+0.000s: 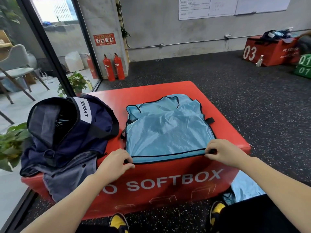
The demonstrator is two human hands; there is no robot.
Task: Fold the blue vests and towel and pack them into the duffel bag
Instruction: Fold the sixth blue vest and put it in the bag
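Observation:
A light blue mesh vest (166,130) with black trim lies flat on the red soft box (168,180), its hem at the near edge. My left hand (116,163) pinches the hem's left corner. My right hand (222,152) pinches the right corner. To the left of the vest, a navy duffel bag (67,132) with a white LVQUE label sits open on the box. A grey towel (67,175) hangs over the box's front left edge below the bag. More light blue fabric (244,187) lies low at the box's right side.
Potted plants (10,145) stand at the left by a glass wall. Two red fire extinguishers (114,68) stand against the far wall. Another red box (269,51) with clothes on it and green boxes (303,66) sit at the far right. My yellow shoes (119,222) touch the box's base.

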